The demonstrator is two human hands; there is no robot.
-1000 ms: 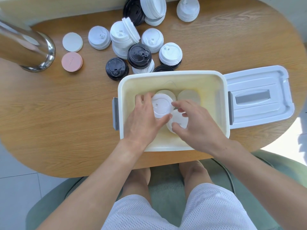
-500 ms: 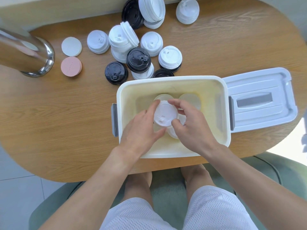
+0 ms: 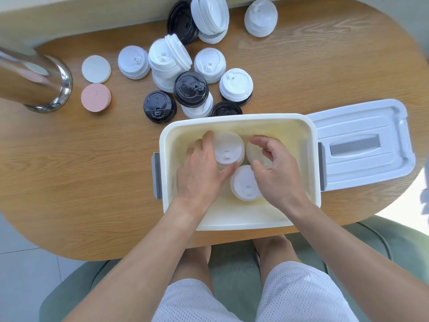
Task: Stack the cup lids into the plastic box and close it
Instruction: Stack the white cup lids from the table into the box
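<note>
Wood-grain oval tabletop (image 3: pixel 69 182) seen from above, with a cream rectangular plastic box (image 3: pixel 232 217) at its near edge, in front of the seated person. Inside the box, the left hand (image 3: pixel 199 173) curls its fingers and thumb round a white domed cup lid (image 3: pixel 228 147) on a short stack at the back, while the right hand (image 3: pixel 276 173) hovers with loosely curled fingers over a second white lid stack (image 3: pixel 245 182); whether it touches anything cannot be told. A pale third stack (image 3: pixel 253 152) lies partly hidden under it. Right of the box, touching its side, rests the detached light-grey box cover (image 3: pixel 362 145). Beyond, about 12 white and black loose lids (image 3: pixel 197 73) remain on the table, beside 2 flat discs (image 3: pixel 95 83) and a steel cylinder (image 3: pixel 34 82). Judged progress: early; most lids are unpacked and the box is not yet closed.
</note>
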